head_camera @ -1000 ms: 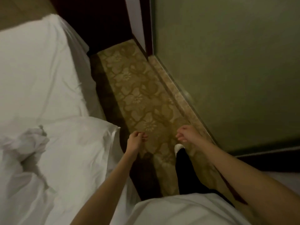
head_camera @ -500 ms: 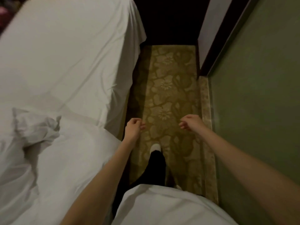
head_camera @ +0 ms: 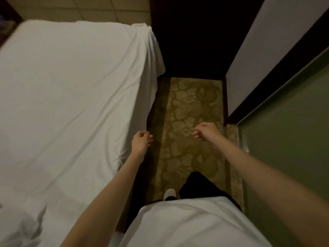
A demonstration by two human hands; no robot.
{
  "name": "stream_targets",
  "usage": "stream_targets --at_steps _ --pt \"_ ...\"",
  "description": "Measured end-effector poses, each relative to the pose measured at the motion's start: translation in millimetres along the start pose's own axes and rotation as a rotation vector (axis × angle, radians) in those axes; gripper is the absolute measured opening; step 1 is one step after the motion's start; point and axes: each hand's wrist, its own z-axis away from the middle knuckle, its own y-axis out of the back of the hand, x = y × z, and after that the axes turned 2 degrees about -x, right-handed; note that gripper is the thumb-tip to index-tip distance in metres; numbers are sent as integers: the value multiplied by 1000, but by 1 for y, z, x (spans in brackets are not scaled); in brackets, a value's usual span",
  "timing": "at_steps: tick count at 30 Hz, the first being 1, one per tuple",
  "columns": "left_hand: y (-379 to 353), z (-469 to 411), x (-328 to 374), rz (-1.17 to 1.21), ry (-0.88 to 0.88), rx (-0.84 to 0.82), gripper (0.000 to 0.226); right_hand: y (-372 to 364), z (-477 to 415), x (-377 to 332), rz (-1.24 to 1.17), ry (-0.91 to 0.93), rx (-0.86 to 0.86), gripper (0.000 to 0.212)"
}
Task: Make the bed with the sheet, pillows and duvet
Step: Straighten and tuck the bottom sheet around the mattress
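Note:
A white sheet [head_camera: 71,97] covers the bed on the left, and its edge hangs loose down the bed's right side. A rumpled white duvet [head_camera: 23,227] shows at the bottom left corner. My left hand [head_camera: 141,142] hovers just off the bed's right edge with loosely curled fingers, holding nothing. My right hand [head_camera: 204,131] hangs over the carpet, fingers loosely curled and empty. No pillows are in view.
A narrow aisle of floral patterned carpet [head_camera: 188,122] runs between the bed and a green wall [head_camera: 288,157] on the right. A dark recess [head_camera: 192,41] lies at the aisle's far end beside a pale wall panel [head_camera: 263,50]. My legs stand in the aisle.
I have walked forward along the aisle toward the bed's far end. The rumpled duvet has slid back to the bottom left corner. Both hands stay empty in front of me.

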Motion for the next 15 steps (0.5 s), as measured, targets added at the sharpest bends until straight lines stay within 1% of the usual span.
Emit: stream_targets --at_steps 5,8,10,15 --pt "-23 -87 61 -33 -67 188 15 -7 -111 -75 62 -13 -105 17" --pt "-40 -142 93 -77 -45 225 16 -4 -175 -124 122 -28 -179 12" --pt "-50 -171 115 -70 8 260 16 1 -214 -157 169 -41 -208 11" --pt "-67 -224 183 -49 61 307 13 12 -299 -237 261 24 -224 12"
